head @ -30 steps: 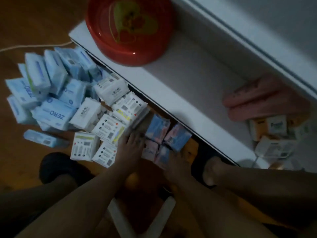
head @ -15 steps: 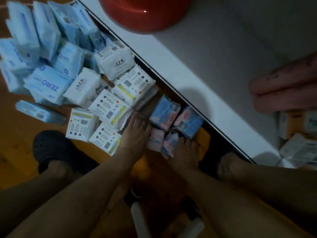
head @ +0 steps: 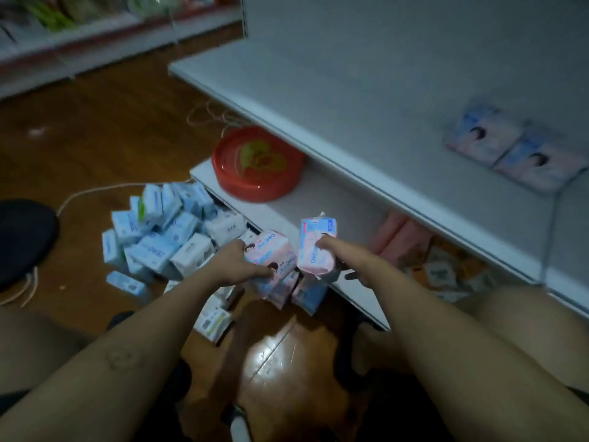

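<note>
- Two bare forearms reach forward from the bottom edge over a glossy wooden floor (head: 280,355), with a bare knee at each side.
- The left hand (head: 237,264) has its fingers curled firmly round the left pack (head: 274,255), a soft pink-and-blue packet printed "240", held in the air.
- The right hand (head: 345,260) pinches the right pack (head: 315,247) of the same kind, forefinger across its face and thumb underneath.
- The two packs are almost touching, just in front of the edge of the bottom shelf (head: 318,199). More packets seem to hang beneath them, but blur hides how they are held.
- To the left of the hands, a loose pile of blue and white packets (head: 159,237) lies on the floor against the foot of the shelf.
- A black round cushion (head: 25,237) sits at the far left edge.
- A red basin (head: 258,164) stands on the bottom shelf, with small orange-and-white boxes (head: 446,272) well to its right.
- Higher up, a white upper shelf (head: 350,106) carries two shelved packs (head: 516,151), lying flat side by side.
- Farthest back, blurred store shelving (head: 95,36) crosses the top left.
</note>
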Available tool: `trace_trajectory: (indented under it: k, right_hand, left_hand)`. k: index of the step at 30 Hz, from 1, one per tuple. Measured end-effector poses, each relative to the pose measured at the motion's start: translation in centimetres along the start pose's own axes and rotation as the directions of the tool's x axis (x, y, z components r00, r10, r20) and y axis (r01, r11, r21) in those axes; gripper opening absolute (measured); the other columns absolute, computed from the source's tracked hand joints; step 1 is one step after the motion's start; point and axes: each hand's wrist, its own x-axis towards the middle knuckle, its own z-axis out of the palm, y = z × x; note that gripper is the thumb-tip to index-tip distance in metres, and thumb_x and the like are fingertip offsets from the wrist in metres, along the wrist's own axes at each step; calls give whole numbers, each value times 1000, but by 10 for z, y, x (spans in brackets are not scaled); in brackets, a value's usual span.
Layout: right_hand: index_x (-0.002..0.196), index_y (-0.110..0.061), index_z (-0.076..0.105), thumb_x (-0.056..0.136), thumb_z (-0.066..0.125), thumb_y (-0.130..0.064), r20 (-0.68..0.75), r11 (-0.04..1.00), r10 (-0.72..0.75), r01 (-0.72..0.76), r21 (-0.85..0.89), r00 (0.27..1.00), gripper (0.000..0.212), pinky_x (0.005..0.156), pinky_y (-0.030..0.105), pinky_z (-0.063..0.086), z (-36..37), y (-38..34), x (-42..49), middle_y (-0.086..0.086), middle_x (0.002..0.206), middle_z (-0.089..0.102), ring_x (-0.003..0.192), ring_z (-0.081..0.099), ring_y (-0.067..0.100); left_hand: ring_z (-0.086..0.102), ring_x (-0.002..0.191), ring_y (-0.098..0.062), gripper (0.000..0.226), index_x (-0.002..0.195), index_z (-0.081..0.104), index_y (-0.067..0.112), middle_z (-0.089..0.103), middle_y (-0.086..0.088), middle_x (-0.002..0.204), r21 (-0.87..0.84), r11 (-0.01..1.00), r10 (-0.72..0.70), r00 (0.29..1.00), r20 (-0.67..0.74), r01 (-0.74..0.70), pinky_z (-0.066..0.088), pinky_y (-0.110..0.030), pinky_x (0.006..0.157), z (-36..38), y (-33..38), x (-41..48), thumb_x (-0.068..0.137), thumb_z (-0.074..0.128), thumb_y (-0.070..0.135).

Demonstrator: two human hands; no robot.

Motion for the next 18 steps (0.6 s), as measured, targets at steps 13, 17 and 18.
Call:
trace_trajectory:
  k: [13,17,18]
  right_hand:
    - [122,-15,61,86,48,-26,80,723,-387,248,645,919,39,78,41,51,-79,-16,-113,10,112,70,88,64,28]
    - [127,-12,58,82,49,-27,49,614,-449,268,742,892,49,75,38,51,-99,-13,-133,12,113,68,88,63,29]
    - [128,-11,58,78,51,-27,36,590,-464,278,758,885,53,75,37,50,-105,-12,-137,13,115,67,89,62,30]
  left_hand:
    - [70,76,-22,62,113,62,11,73,-12,98,-517,825,164,972,-165,-227,55,-30,59,-64,93,-123,66,82,45]
    - [70,70,-20,65,113,63,9,74,-10,90,-478,820,254,948,-190,-315,53,-31,59,-76,124,-139,69,79,53]
    - [70,73,-21,71,112,65,9,74,-10,92,-464,819,278,941,-194,-338,53,-32,60,-79,131,-141,63,81,58]
